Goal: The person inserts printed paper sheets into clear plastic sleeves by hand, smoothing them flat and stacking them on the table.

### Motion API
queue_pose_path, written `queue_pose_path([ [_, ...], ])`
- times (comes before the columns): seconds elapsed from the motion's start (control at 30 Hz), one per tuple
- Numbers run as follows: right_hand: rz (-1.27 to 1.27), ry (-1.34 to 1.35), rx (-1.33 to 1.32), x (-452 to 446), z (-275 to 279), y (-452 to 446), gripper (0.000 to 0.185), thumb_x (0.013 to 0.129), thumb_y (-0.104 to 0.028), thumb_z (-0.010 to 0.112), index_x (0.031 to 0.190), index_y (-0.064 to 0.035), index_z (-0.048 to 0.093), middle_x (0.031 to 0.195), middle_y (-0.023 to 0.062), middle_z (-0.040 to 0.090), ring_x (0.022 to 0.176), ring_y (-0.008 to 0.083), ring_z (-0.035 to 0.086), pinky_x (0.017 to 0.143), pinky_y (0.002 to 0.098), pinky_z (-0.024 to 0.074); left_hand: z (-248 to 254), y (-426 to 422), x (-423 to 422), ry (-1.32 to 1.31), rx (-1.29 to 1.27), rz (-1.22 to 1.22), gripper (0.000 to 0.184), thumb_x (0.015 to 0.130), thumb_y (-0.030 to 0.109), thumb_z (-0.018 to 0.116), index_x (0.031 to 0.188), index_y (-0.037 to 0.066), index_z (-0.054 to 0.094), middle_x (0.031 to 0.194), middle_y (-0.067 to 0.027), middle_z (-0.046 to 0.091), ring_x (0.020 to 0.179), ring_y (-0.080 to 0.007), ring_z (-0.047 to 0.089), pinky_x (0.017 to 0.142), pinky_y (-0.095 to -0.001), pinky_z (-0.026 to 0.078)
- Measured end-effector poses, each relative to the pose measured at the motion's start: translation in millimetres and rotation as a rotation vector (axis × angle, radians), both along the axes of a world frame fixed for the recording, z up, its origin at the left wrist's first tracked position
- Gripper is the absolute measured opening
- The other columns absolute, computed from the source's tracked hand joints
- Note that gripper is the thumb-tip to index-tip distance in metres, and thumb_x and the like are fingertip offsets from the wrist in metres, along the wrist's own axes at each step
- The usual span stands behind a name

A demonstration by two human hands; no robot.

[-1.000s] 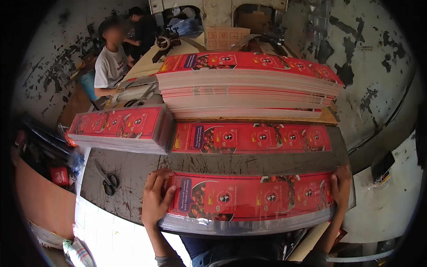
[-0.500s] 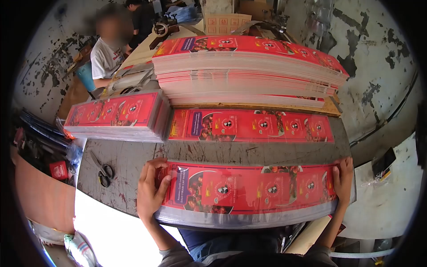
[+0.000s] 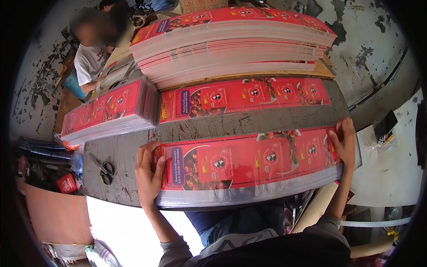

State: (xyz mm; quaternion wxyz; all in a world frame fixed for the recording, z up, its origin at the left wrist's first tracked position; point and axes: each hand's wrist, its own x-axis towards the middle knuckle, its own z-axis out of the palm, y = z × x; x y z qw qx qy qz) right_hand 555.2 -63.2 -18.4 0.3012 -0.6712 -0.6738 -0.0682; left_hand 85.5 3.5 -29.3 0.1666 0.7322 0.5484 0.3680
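Observation:
In front of me lies a stack of long red printed strips in clear plastic (image 3: 249, 160), with food pictures on the top one. My left hand (image 3: 149, 173) grips the left end, thumb on the top face and fingers around the edge. At the right end, my right hand (image 3: 345, 144) is closed on the stack in the same way, its thumb near the printed corner. The lower edge of the stack looks like many layers of clear film. Beyond it, a similar red strip (image 3: 240, 100) lies flat on the dark worktable (image 3: 195, 129).
Scissors (image 3: 104, 170) lie on the table to the left. A plastic-wrapped pile of strips (image 3: 104, 107) stands at back left. A tall stack of red printed sheets (image 3: 231, 49) rests on a wooden board (image 3: 329, 71) behind. Another person (image 3: 91, 62) sits at far left.
The view has tilted down and turned slightly, so the table's contents appear higher and slanted. Both hands stay on the ends of the stack.

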Motion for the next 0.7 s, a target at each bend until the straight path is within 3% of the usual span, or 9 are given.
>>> queue_pose_path([
  [0.47,-0.016,-0.007,0.024,-4.5,-0.3,-1.4,0.026,0.074,-0.012,0.064,0.082,0.0004,0.043,0.078,0.0117,0.04,0.072,0.0282,0.041,0.065,0.0346,0.035,-1.1,-4.5,-1.4,-0.022,0.055,-0.038,0.021,0.084,0.015,0.054,0.101,0.002,0.056,0.11,-0.0154,0.054,0.1,-0.0313,0.055,0.083,-0.0359,0.044],
  [0.7,-0.034,0.034,-0.013,-3.0,0.1,0.7,0.028,0.074,-0.015,0.065,0.086,0.0006,0.045,0.078,0.0107,0.039,0.072,0.0274,0.04,0.064,0.0337,0.035,-4.3,-6.9,-2.5,-0.095,-0.008,-0.014,0.03,0.086,0.026,0.053,0.102,0.001,0.055,0.113,-0.0175,0.053,0.104,-0.0328,0.053,0.086,-0.0375,0.043],
])
